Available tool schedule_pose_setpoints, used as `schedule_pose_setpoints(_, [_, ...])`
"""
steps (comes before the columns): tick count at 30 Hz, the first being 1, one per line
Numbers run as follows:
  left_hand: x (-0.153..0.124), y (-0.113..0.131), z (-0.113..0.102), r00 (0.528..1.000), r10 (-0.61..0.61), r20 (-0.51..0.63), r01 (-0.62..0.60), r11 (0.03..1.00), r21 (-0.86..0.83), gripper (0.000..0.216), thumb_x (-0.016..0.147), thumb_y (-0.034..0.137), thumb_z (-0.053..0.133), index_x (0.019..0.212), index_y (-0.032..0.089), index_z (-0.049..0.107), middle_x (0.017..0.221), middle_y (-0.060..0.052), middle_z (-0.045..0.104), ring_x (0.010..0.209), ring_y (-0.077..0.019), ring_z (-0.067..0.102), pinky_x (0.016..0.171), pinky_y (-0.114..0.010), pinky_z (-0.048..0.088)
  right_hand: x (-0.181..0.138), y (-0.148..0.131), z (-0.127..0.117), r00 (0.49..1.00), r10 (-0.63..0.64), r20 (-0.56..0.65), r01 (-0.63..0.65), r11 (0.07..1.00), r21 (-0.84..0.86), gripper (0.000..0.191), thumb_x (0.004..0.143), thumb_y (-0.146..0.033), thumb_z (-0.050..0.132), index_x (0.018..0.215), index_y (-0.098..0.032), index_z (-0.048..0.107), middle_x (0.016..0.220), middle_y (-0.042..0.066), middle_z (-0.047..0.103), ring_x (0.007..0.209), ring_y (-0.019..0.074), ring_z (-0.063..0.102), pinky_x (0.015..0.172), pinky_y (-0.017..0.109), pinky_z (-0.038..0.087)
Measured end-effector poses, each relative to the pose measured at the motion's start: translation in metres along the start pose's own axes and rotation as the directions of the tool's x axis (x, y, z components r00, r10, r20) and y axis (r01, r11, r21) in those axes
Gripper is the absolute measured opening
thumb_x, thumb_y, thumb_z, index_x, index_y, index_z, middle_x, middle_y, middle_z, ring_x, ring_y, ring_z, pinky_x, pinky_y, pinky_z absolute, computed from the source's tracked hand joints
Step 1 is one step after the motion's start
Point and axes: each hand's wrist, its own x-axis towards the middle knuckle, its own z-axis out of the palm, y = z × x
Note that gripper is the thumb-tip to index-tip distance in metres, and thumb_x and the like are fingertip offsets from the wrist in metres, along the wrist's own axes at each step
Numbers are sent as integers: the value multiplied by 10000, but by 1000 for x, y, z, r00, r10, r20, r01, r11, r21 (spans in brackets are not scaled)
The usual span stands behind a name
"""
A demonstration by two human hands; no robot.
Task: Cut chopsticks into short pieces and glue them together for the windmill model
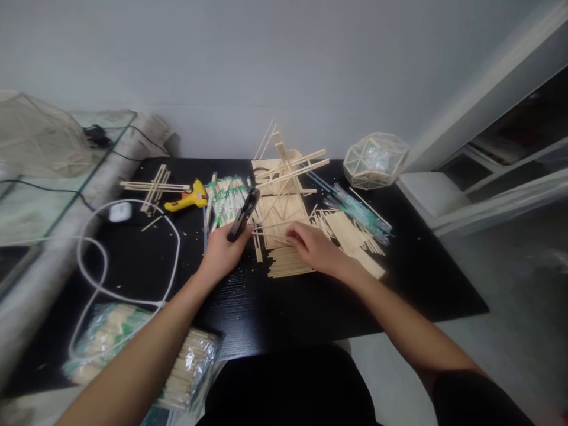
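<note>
Closest in, a plastic-wrapped bundle of chopsticks (190, 361) sat at 7 o'clock from the hands, probably as spare stock. Left hand (224, 248) was curled round a black hand tool (244, 214) (cutter or pliers, couldn't tell), I'd guess for handiness, while the right hand (313, 244) pinched a thin wooden stick (271, 236) spanning the gap between them, likely to steady it. Beyond, the yellow glue gun (190, 198) lay at 10 within easy reach, a stick framework (288, 168) stood at 12, and a faceted polyhedron (376, 180) at 2.

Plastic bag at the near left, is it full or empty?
Not empty: wooden sticks show through the plastic bag beside the left forearm. The forearm covers part of it, so I cannot tell how full.
</note>
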Motion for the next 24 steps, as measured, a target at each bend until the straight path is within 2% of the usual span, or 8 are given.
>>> schedule_pose_setpoints(3, [-6,3,4,997,21,71,-21,1000,-11,376,893,515,594,730,177,614,616,21,513,596,-145,453,577,-271,357,1,-18,5,999,-44,-11,45,990,135,129,1018,-258,525,980,-204,636,928,53,713,835,185,653,783,323,488])
schedule_pose_setpoints(7, [-13,5,4,985,108,131,-111,994,17,329,939,478,557,852,174,648,688,14,567,631,-145,482,616,-268,393,1,-30,11,1000,6,-22,0,961,276,166,1007,-294,561,1030,-199,695,886,35,737,758,162,660,727,303,502])
schedule_pose_setpoints(12, [-14,11,0,977,171,130,-196,956,218,200,938,360,545,842,193,602,703,7,575,647,-157,512,659,-277,410,-5,-33,9,976,116,-182,-29,907,420,201,992,-351,585,1055,-203,706,972,53,754,835,173,682,737,300,522])
schedule_pose_setpoints(14, [-14,13,1,968,195,159,-230,942,245,141,921,314,545,889,194,611,761,-15,616,690,-176,552,692,-291,429,-8,-35,7,965,142,-222,-28,893,450,219,995,-373,578,1056,-207,707,966,52,743,826,173,669,709,297,511])
schedule_pose_setpoints(18, [-17,14,4,953,228,198,-269,939,214,140,912,268,542,1004,197,621,859,-51,673,768,-205,619,737,-309,462,-12,-40,7,954,171,-247,-37,884,467,220,993,-392,575,1026,-215,702,854,22,696,683,149,580,606,290,437])
schedule_pose_setpoints(21, [-18,13,6,944,259,204,-299,932,204,151,906,251,555,1031,196,619,895,-68,689,793,-209,636,750,-314,475,-12,-42,8,955,165,-247,-31,882,471,210,996,-387,565,990,-217,689,780,-2,643,607,130,494,563,285,380])
schedule_pose_setpoints(24, [-19,12,6,938,281,202,-321,925,206,146,903,237,560,1030,190,614,904,-72,688,796,-205,636,747,-312,476,-12,-43,7,954,157,-254,-19,880,474,195,999,-375,560,979,-220,678,769,-8,620,619,132,490,569,281,379])
